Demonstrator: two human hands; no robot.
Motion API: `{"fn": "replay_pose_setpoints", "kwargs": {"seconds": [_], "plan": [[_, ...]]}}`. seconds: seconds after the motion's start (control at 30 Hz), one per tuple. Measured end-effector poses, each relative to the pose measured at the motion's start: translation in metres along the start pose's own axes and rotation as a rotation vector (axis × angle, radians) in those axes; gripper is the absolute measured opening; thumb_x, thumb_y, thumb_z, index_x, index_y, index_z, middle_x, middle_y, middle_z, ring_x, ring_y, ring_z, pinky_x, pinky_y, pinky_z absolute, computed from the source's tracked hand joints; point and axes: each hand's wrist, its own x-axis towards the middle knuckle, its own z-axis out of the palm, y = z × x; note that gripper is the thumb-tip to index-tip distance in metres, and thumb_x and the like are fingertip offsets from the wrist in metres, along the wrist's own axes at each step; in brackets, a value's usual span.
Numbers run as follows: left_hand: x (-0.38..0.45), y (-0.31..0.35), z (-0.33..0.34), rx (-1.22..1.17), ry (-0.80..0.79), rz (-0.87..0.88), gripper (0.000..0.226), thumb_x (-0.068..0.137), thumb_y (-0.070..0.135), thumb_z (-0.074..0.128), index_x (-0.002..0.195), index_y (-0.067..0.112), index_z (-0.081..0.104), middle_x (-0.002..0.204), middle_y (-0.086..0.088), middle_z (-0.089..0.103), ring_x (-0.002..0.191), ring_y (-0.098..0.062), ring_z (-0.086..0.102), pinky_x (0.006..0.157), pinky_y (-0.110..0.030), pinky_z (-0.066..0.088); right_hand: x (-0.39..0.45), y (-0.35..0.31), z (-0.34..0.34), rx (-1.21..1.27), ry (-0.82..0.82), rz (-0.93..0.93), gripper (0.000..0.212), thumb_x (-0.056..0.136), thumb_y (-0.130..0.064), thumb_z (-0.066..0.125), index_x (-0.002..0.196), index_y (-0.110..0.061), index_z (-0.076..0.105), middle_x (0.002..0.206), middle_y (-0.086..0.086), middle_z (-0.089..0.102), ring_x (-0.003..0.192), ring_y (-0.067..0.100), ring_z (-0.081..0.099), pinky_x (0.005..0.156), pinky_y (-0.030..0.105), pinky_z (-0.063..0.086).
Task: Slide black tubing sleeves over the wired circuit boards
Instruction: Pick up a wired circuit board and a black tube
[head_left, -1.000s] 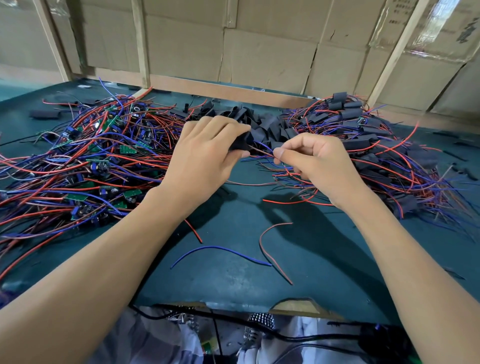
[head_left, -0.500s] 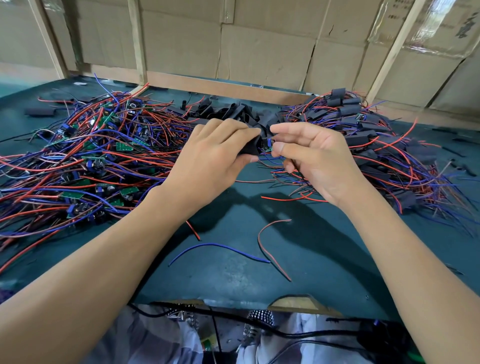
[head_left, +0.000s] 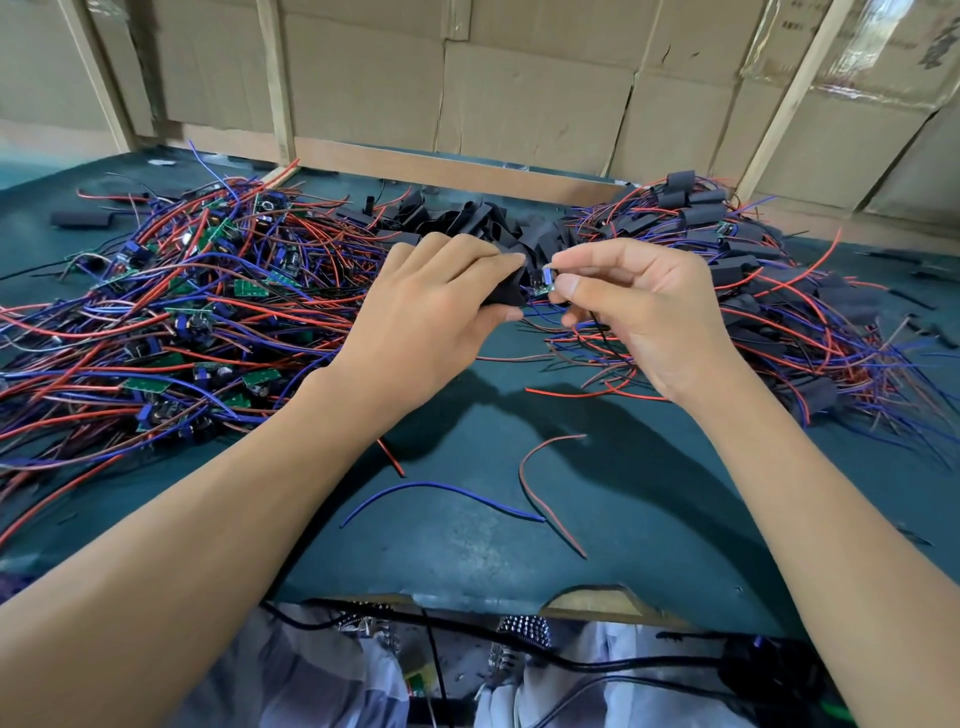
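My left hand (head_left: 436, 312) grips a black tubing sleeve (head_left: 506, 291) between thumb and fingers, above the middle of the green table (head_left: 467, 545). Right beside it, my right hand (head_left: 639, 312) pinches a small wired circuit board (head_left: 543, 283) by its end. The board's other end sits at the sleeve's mouth, and its blue and red wires hang below. Bare wired boards (head_left: 182, 322) lie heaped on the left. Loose black sleeves (head_left: 467, 218) are piled just behind my hands. Sleeved boards (head_left: 753, 270) are stacked on the right.
Loose blue wire (head_left: 441, 488) and red wire (head_left: 540, 493) lie on the table near me. A stray black sleeve (head_left: 83, 219) rests far left. Cardboard panels and wooden battens (head_left: 275, 83) wall off the back edge. Black cables run across my lap below the table edge.
My right hand moved from pulling the wires to the sleeve's mouth, and now pinches the board's end there. My left hand kept its hold on the sleeve.
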Motion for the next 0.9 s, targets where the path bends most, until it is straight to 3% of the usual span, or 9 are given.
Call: {"fn": "replay_pose_setpoints", "kwargs": {"seconds": [0.27,0.43,0.53,0.63,0.73,0.9], "plan": [[-0.0002,0.0010,-0.0013,-0.023,0.001,0.006,0.044,0.097,0.039,0.062,0.130,0.012,0.065,0.119,-0.006,0.066,0.107,-0.033,0.061,0.084,-0.049,0.046,-0.0014,-0.0012,0.0010,0.022,-0.021,-0.006,0.018,0.082,0.000,0.075,0.092,-0.015,0.080,0.085,0.012,0.076,0.077,0.025,0.073,0.072,0.029,0.058],[0.0002,0.0040,-0.0006,-0.082,0.008,-0.017,0.042,0.097,0.037,0.064,0.130,0.010,0.065,0.120,-0.006,0.065,0.108,-0.033,0.061,0.084,-0.049,0.046,-0.0021,-0.0019,0.0030,-0.023,0.004,-0.008,0.018,0.081,0.002,0.076,0.090,-0.013,0.079,0.080,0.008,0.076,0.073,0.023,0.070,0.066,0.029,0.057],[0.0005,0.0038,-0.0009,-0.114,0.016,-0.035,0.041,0.096,0.037,0.064,0.129,0.011,0.065,0.120,-0.006,0.065,0.107,-0.032,0.060,0.085,-0.049,0.046,-0.0015,-0.0022,0.0021,-0.080,0.021,-0.001,0.017,0.082,0.001,0.076,0.090,-0.014,0.078,0.075,0.006,0.074,0.062,0.026,0.060,0.055,0.028,0.049],[-0.0001,0.0041,-0.0012,-0.091,0.020,-0.015,0.041,0.097,0.039,0.063,0.128,0.013,0.066,0.118,-0.004,0.066,0.105,-0.032,0.060,0.082,-0.047,0.045,-0.0025,-0.0038,0.0029,-0.135,0.018,0.007,0.016,0.083,0.000,0.077,0.090,-0.015,0.077,0.072,0.000,0.073,0.053,0.015,0.054,0.049,0.022,0.040],[-0.0002,0.0054,-0.0014,-0.072,0.016,0.027,0.040,0.096,0.038,0.065,0.127,0.013,0.067,0.117,-0.004,0.066,0.103,-0.032,0.061,0.082,-0.047,0.045,-0.0044,-0.0049,0.0064,-0.185,0.009,-0.005,0.018,0.083,0.003,0.078,0.087,-0.014,0.075,0.071,-0.008,0.072,0.059,0.003,0.062,0.055,0.011,0.044],[0.0009,0.0058,-0.0013,-0.092,0.035,0.048,0.037,0.095,0.031,0.068,0.125,0.009,0.067,0.115,-0.008,0.067,0.101,-0.035,0.060,0.081,-0.051,0.047,-0.0051,-0.0037,0.0102,-0.192,0.040,0.018,0.018,0.083,0.002,0.079,0.087,-0.014,0.071,0.070,-0.007,0.071,0.057,0.004,0.061,0.053,0.011,0.044]]}}
